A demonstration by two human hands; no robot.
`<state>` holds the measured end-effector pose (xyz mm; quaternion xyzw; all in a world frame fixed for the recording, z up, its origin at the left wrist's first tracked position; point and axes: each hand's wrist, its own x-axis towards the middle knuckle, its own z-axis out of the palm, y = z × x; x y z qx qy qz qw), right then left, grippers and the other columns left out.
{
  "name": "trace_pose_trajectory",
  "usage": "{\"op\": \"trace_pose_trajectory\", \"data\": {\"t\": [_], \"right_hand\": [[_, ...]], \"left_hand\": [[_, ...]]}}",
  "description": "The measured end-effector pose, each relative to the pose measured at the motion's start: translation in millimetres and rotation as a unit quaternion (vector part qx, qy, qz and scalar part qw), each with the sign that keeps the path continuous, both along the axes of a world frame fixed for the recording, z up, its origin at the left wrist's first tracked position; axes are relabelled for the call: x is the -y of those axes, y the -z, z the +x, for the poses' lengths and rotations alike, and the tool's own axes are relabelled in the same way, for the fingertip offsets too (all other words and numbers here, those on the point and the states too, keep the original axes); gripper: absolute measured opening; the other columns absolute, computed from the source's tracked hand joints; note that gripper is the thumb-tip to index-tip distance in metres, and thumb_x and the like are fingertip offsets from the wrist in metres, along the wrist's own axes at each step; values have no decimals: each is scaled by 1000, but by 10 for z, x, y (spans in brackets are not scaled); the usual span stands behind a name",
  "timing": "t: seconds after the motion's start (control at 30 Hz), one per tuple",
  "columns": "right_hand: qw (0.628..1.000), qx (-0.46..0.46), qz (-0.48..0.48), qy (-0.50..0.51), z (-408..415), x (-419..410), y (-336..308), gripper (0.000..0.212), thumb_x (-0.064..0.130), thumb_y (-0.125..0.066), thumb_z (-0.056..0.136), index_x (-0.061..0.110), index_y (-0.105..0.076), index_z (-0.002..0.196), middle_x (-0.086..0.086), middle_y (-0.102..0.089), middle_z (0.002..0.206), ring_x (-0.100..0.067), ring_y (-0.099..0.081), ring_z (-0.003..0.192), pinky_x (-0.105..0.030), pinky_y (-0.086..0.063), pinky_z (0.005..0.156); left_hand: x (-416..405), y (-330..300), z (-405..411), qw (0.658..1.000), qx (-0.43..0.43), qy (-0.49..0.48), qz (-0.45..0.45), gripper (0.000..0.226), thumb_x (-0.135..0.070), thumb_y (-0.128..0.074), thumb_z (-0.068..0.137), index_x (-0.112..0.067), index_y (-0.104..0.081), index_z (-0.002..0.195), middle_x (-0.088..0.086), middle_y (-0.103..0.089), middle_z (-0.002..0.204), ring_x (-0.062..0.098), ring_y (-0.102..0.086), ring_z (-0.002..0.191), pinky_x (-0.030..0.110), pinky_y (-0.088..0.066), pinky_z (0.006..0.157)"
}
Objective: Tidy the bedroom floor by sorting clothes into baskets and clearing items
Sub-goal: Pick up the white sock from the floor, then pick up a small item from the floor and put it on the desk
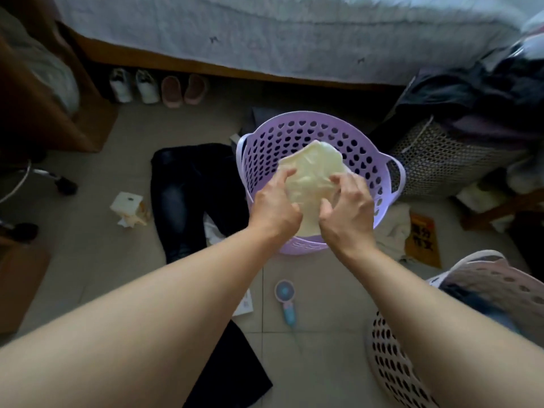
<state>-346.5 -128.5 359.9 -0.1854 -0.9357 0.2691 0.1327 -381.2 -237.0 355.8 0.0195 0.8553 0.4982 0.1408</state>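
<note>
Pale yellow, thin and crumpled, a soft cloth garment (312,178) is held over the mouth of a round lilac plastic basket (294,134) whose wall is pierced with heart-shaped holes. The left hand (275,210) pinches the cloth's left edge with fingers curled around it, and the right hand (347,213) grips its right side, fingers bent into the fabric. Both bare forearms reach forward from the bottom of the view.

The basket stands on a beige tiled floor (103,260). Just left of it lie dark blue jeans (182,195), spread flat, with a torn cream cardboard box (129,209) beside them. To the basket's right lie a crumpled beige cloth (394,234) and an orange book (422,244). Nearer the person, a small blue-and-pink handheld fan (285,298) lies on the tiles, a black garment (229,369) near it, and a white perforated basket (391,363) at lower right. Behind, a grey mesh hamper (441,163) is heaped with dark clothes. White sneakers (134,85) and pink slippers (184,89) sit under the bed (265,28).
</note>
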Motion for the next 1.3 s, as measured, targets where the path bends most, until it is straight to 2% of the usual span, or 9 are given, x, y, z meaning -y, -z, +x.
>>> {"op": "trace_pose_trajectory", "data": {"t": [0.07,0.13,0.3,0.43,0.53,0.73,0.97,1.3], "right_hand": [[997,76,-5,-24,-3,-102,117,59,12,-61,82,8,-40,137,-12,-34,142,-29,-35,129,-31,-28,105],[991,128,-10,-42,150,-121,309,65,15,-62,82,10,-34,141,-12,-26,148,-29,-26,135,-35,-23,111],[971,227,-18,-79,751,44,865,56,14,-62,80,6,-42,132,-14,-36,137,-30,-32,129,-30,-22,109],[950,293,-36,-96,996,271,1103,56,18,-60,84,9,-39,135,-13,-36,136,-28,-31,129,-30,-25,107],[941,311,-41,-124,1129,489,1208,54,18,-58,85,10,-39,135,-12,-36,136,-27,-31,129,-30,-26,107],[922,341,-45,-177,1441,1089,1524,53,18,-57,86,12,-38,136,-10,-36,137,-27,-32,129,-32,-26,108],[908,352,-59,-218,1945,1841,2024,55,15,-57,87,17,-37,138,-4,-36,140,-22,-32,131,-31,-30,106],[884,386,-66,-257,2843,2551,3037,56,20,-60,89,17,-35,139,-2,-34,142,-19,-34,131,-30,-35,102]], "left_hand": [[-40,124,53,998,23,25,-54,73,-8,-60,80,-34,-31,142,7,-57,120,23,-57,106,29,-48,87],[41,322,224,993,36,40,-109,75,-10,-61,80,-31,-28,144,5,-46,132,23,-51,116,28,-41,91],[514,842,727,973,130,20,-191,58,-19,-63,84,-28,-39,136,4,-45,134,22,-49,117,26,-38,84],[864,1100,1042,960,183,15,-211,55,-20,-63,84,-24,-41,135,6,-49,133,23,-50,118,31,-44,93],[1076,1264,1268,953,216,3,-214,54,-18,-65,83,-21,-44,133,7,-52,129,22,-53,113,36,-48,93],[1545,1653,1760,943,256,-18,-213,53,-23,-66,84,-24,-44,132,3,-53,128,21,-55,113,36,-49,93],[2220,2165,2342,933,286,-36,-215,54,-26,-66,84,-26,-42,132,0,-54,126,19,-55,110,29,-44,84],[2754,3116,3338,899,365,-30,-240,56,-29,-68,82,-24,-41,131,1,-54,128,22,-55,113,32,-45,89]]}}
